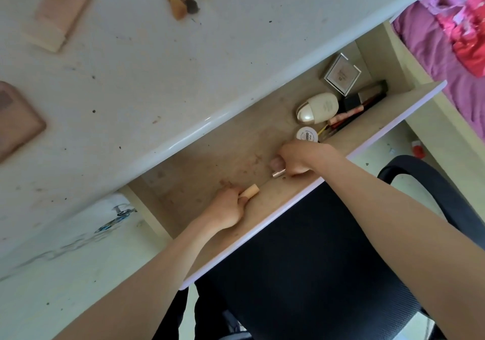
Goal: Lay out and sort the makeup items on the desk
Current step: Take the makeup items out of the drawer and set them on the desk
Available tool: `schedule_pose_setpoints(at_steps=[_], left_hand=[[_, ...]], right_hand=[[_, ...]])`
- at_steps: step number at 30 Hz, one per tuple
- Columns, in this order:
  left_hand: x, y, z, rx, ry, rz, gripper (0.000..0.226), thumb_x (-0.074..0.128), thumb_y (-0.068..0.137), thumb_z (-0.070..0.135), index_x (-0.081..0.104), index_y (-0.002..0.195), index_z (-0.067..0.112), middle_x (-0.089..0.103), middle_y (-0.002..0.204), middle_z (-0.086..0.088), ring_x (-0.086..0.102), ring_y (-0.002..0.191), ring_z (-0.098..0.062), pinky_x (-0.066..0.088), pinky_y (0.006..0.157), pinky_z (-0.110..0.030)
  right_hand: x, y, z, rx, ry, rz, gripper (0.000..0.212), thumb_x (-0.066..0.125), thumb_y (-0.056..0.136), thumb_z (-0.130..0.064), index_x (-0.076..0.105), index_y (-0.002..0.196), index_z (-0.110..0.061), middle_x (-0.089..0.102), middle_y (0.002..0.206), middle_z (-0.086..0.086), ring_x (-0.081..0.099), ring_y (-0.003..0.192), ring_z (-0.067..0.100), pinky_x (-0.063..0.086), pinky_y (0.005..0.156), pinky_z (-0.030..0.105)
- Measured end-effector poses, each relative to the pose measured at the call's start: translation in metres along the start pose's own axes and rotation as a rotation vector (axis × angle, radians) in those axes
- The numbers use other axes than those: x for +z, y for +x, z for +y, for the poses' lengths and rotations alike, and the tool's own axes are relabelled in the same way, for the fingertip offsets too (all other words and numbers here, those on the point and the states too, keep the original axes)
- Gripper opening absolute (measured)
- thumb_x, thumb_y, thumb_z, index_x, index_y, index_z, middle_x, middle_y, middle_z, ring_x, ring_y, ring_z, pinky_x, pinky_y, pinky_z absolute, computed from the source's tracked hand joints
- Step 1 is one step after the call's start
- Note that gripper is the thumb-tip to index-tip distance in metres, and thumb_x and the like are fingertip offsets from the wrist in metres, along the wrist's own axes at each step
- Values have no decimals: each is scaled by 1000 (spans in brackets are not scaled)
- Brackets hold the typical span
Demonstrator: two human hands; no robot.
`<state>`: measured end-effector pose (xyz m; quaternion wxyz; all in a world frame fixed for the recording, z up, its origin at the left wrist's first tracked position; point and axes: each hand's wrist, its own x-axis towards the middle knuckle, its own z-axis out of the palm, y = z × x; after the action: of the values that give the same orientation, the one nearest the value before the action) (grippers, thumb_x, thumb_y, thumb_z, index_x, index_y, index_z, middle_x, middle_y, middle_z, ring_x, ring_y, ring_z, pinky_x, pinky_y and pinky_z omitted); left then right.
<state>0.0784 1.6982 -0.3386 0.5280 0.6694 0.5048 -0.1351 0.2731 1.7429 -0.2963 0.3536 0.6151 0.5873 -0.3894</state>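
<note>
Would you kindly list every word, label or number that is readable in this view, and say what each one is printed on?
"PIPL": on the lid of the small round white jar in the drawer; the rest is hidden by the right hand.
Square clear-edged compact case: print too blurred to read.
Cream oval bottle: faint print, too small to read.

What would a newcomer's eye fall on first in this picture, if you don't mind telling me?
Probably both hands reaching into the open drawer under the desk top: the left hand grips a peach tube, and the right hand grips a small metallic item. Next, the cosmetics clustered in the drawer's right corner, notably a cream oval bottle.
</note>
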Motion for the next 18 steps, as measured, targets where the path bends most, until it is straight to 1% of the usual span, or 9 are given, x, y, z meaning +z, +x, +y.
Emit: schedule_pose_setpoints(at_steps=[3,6,8,9,11,13,15,16,18], left_hand=[[1,-1,-3,7,-43,29,27,37,99,25,56,113,12,59,105,-7,56,93,-20,44,78,-29],[2,-1,-3,13,-66,47,27,37,99,25,56,113,12,59,106,-6,56,95,-19,43,79,-29],[1,-3,-3,16,-84,43,28,37,99,26,55,115,13,59,105,-4,56,94,-18,41,77,-27],[1,-5,-4,21,-91,43,28,37,99,26,55,116,14,59,104,-3,56,93,-17,40,76,-26],[-2,-7,-5,25,-110,51,27,36,99,25,55,114,14,60,100,-2,57,91,-16,42,74,-26],[-5,-11,-6,27,-131,61,26,36,99,24,55,114,14,60,98,-1,57,89,-14,43,72,-23],[-7,-14,-7,18,-137,79,25,35,100,24,54,113,14,56,88,3,54,79,-9,38,61,-18],[-9,-16,-8,14,-132,92,25,36,100,24,54,113,13,54,86,3,52,77,-9,35,58,-18],[-11,-19,-10,17,-124,114,26,36,100,25,54,113,13,55,89,1,54,79,-13,36,60,-21]], right_hand=[[-3,2,-1,14,-34,-33,30,49,84,-4,59,112,-5,62,110,11,62,97,25,46,69,28],[-11,0,-8,14,-66,-96,24,52,87,-9,58,110,-5,59,103,7,56,85,21,43,63,24],[-17,-1,-12,13,-84,-151,15,53,88,-13,55,103,-11,55,92,4,53,86,21,44,70,27],[-20,-2,-14,12,-94,-172,7,54,89,-14,52,95,-14,52,86,2,52,87,21,44,73,28],[-22,-3,-17,9,-105,-200,8,55,88,-16,50,82,-14,50,81,2,52,83,21,44,74,29],[-22,-5,-19,1,-99,-214,14,55,89,-17,49,77,-17,50,80,3,49,73,18,42,68,26],[-20,-6,-21,-16,-86,-211,18,51,92,-13,46,75,-16,45,76,1,43,64,14,37,59,22],[-18,-7,-22,-23,-88,-196,17,49,92,-11,46,77,-14,44,75,1,42,63,13,35,56,21],[-17,-10,-23,-49,-72,-168,12,49,94,-11,46,82,-12,47,77,1,44,66,14,36,57,21]])
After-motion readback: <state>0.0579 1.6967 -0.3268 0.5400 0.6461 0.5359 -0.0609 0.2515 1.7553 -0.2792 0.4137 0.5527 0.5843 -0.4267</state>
